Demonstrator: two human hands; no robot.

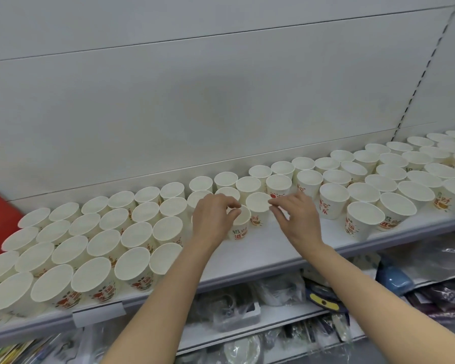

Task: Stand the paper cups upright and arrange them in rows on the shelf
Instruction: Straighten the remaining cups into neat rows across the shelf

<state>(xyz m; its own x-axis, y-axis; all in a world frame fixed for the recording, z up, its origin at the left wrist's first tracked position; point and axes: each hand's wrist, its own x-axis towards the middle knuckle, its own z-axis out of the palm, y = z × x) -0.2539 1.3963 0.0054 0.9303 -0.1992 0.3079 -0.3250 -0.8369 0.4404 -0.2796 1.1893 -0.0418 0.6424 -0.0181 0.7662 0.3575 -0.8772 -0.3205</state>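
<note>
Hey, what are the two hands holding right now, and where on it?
The left hand pinches a paper cup at its rim. The right hand pinches the neighbouring paper cup at its rim with thumb and forefinger.

Place: a shop.
Evidence: white metal display shelf [260,256] with clear price-tag holder [99,315]; plastic-bagged goods [273,287] stocked beneath.
</note>
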